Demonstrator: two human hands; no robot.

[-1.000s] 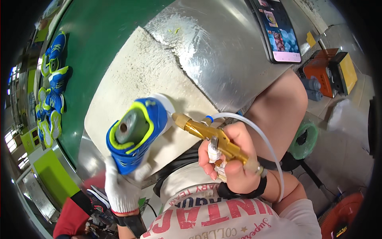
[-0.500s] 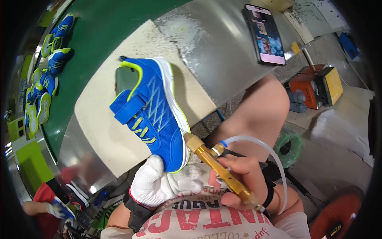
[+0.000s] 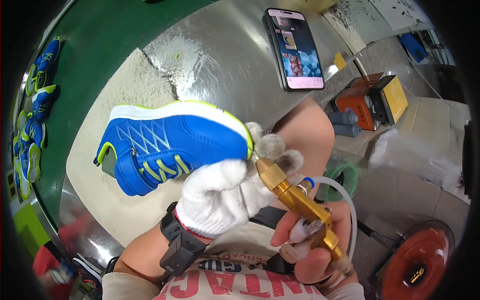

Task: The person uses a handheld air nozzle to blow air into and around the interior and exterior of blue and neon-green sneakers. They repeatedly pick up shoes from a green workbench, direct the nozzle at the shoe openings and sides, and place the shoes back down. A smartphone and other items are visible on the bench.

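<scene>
I see left hand (image 3: 225, 195), white knit glove, clamped on toe of blue mesh sneaker with lime trim (image 3: 170, 142), held above tabletop (image 3: 225, 65). Right hand (image 3: 312, 245) wrapped around brass spray gun (image 3: 300, 205). Sneaker likely light, upper soft, sole stiffer; grip sole edge.

The toe of the blue shoe (image 3: 170, 142) is hidden behind the gloved left hand (image 3: 227, 192). The spray gun (image 3: 300, 205) disappears inside the right hand (image 3: 312, 245), its lower end unseen. At the lower left of the frame, a red blurred shape (image 3: 47, 262) cannot be made out.

Phone (image 3: 299, 49) beyond, shoes (image 3: 34, 120) far left
</scene>
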